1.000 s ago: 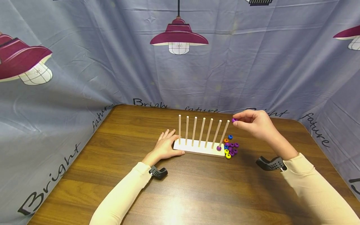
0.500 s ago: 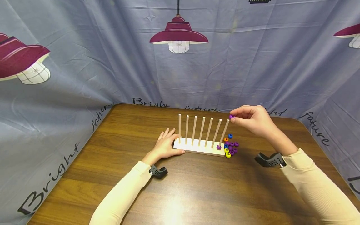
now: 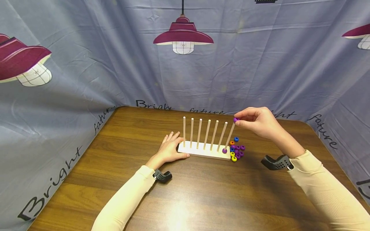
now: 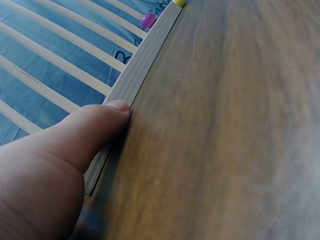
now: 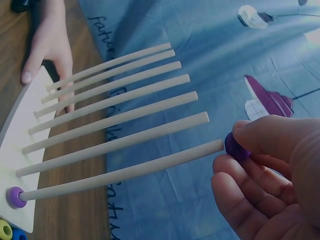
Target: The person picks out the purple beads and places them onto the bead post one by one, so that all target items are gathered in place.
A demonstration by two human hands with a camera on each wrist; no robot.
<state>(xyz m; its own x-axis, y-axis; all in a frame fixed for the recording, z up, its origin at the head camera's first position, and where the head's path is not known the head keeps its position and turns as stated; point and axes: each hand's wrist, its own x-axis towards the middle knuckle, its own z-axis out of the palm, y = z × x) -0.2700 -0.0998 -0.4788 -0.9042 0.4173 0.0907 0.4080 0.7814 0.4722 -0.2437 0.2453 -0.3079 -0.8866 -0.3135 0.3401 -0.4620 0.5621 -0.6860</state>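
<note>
A white peg stand (image 3: pixel 203 152) with a row of upright wooden pegs sits on the table. My left hand (image 3: pixel 167 152) holds its left end, thumb along the front edge and the other fingers behind. In the left wrist view the thumb (image 4: pixel 95 129) presses the stand's side. Raised at the right end, my right hand (image 3: pixel 261 124) pinches a purple bead (image 3: pixel 236 119) between thumb and fingers. The right wrist view has this held bead (image 5: pixel 236 148) right at the tip of the rightmost peg (image 5: pixel 125 175). Another purple bead (image 5: pixel 17 197) is threaded at that peg's foot.
Loose purple, yellow, blue and orange beads (image 3: pixel 237 152) lie in a cluster against the stand's right end. The brown wooden table (image 3: pixel 202 192) is bordered behind and at the sides by a grey-blue curtain (image 3: pixel 138 64) with printed lamps.
My right hand has moved left and slightly up, bringing the purple bead from beside the rightmost peg to its tip. The left hand and the peg stand have stayed put.
</note>
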